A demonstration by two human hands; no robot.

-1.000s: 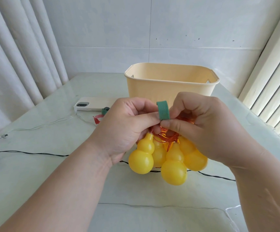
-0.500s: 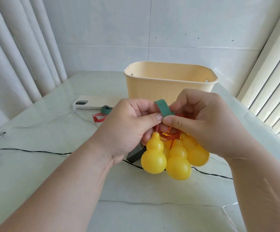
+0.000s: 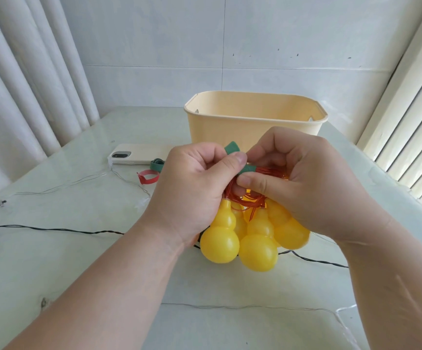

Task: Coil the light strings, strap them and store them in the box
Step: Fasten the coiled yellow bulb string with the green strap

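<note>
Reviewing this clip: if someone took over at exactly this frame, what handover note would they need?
Hands: the left hand grips the coiled gourd light string, thumb on the green strap; the right hand pinches that strap against the red wire.
The box stands behind them, contents hidden.
Done: this string is coiled.
Left: fasten the strap, box the bundle, then probably the loose black string and clear string; a red strap lies spare.

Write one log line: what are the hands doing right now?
step: strapping | left hand: pinches green strap | right hand: grips gourd light string | box: behind hands
</note>
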